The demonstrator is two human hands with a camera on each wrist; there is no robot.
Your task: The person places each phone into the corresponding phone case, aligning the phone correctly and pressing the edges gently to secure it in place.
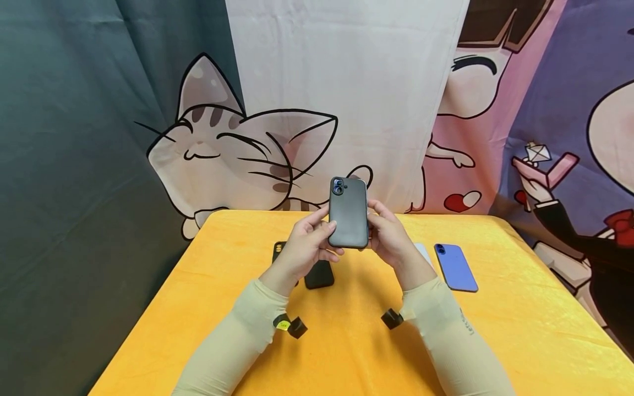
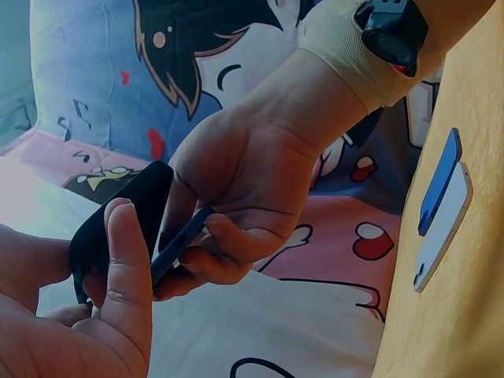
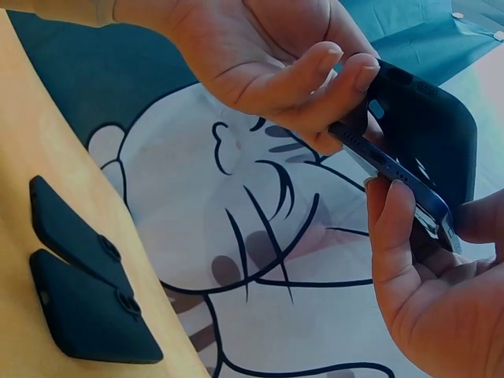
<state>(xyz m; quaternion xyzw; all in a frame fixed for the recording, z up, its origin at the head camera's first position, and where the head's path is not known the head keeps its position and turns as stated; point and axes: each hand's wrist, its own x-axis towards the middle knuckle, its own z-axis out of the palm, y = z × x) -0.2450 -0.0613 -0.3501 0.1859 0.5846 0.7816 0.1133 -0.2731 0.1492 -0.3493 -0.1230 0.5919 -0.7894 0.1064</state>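
A black phone case (image 1: pixel 348 217) stands tilted between both hands above the table, its camera cutout at the upper left. In the wrist views a dark phone (image 3: pixel 394 175) sits at an angle to the case (image 3: pixel 441 126), its lower end apart from it. My left hand (image 1: pixel 308 242) grips the case's left side, thumb on its back. On the other side my right hand (image 1: pixel 391 234) holds the phone's edge with curled fingers; its thumb is close to the case. How far the phone lies inside the case is partly hidden by fingers.
Two more black phone cases (image 1: pixel 319 275) lie on the yellow table (image 1: pixel 356 341) behind the left wrist. To the right lie a blue phone (image 1: pixel 455 268) and a white phone (image 2: pixel 445 228), the latter partly behind the right wrist. A printed cloth (image 1: pixel 346 82) hangs behind.
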